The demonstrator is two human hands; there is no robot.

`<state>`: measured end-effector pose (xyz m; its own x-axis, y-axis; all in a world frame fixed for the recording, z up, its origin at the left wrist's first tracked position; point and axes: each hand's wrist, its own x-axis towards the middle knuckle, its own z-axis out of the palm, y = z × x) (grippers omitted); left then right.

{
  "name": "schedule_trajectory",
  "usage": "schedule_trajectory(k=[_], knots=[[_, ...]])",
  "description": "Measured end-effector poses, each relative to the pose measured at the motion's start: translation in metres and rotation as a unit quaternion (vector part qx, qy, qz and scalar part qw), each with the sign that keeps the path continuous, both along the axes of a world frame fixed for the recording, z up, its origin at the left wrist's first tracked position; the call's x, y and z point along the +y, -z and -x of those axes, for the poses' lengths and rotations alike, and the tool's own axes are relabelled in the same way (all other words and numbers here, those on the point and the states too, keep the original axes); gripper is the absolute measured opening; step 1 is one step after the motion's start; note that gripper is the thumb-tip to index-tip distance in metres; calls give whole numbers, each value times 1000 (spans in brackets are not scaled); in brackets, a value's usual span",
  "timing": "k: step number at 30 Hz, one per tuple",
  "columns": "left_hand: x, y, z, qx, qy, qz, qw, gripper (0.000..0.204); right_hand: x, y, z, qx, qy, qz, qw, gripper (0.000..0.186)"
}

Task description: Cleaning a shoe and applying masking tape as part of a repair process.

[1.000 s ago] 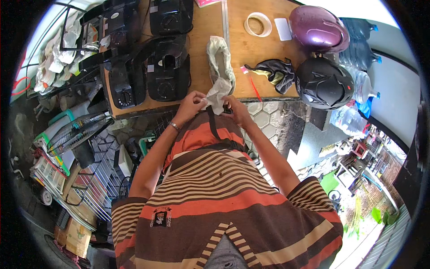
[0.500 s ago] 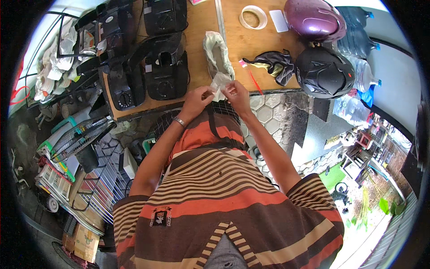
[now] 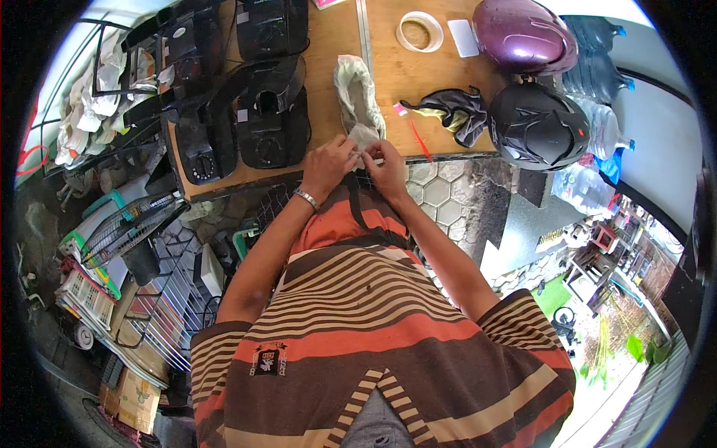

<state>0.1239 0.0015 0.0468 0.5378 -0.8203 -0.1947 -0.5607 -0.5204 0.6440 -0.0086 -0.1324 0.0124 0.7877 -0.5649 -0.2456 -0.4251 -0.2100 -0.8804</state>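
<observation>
A long, pale, crumpled sheet-like wrapping (image 3: pixel 348 75) lies on the wooden table, its far part standing up around a hollow like an open shoe. At its near end, close to the table's front edge, a loose bunched piece is pinched between my fingers. My left hand (image 3: pixel 326 168) is closed on that bunch from the left, thumb and fingertips together. From the right, my right hand (image 3: pixel 386 170) pinches it too, the fingertips of both hands almost touching. What lies inside the wrapping, if anything, I cannot make out.
Several black appliance-like units with dials (image 3: pixel 273 127) fill the table's left side. A tape roll (image 3: pixel 438 21), a dark cloth piece (image 3: pixel 470 119), a red strip (image 3: pixel 423 140), a purple helmet (image 3: pixel 523 33) and a black helmet (image 3: pixel 539 127) lie right. A fan (image 3: pixel 131 228) stands lower left.
My hands have drawn closer together on the bunched near end, the right one shifting left. The whole view has slid slightly; the wrapping stays on the table.
</observation>
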Motion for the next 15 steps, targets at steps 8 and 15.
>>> schedule_trajectory(k=[8,15], knots=[[14,-4,-3,125,-84,119,981,16,-2,-11,5,11,-76,107,991,22],[52,18,8,216,-104,-3,971,18,-5,-12,-13,84,5,70,994,18]])
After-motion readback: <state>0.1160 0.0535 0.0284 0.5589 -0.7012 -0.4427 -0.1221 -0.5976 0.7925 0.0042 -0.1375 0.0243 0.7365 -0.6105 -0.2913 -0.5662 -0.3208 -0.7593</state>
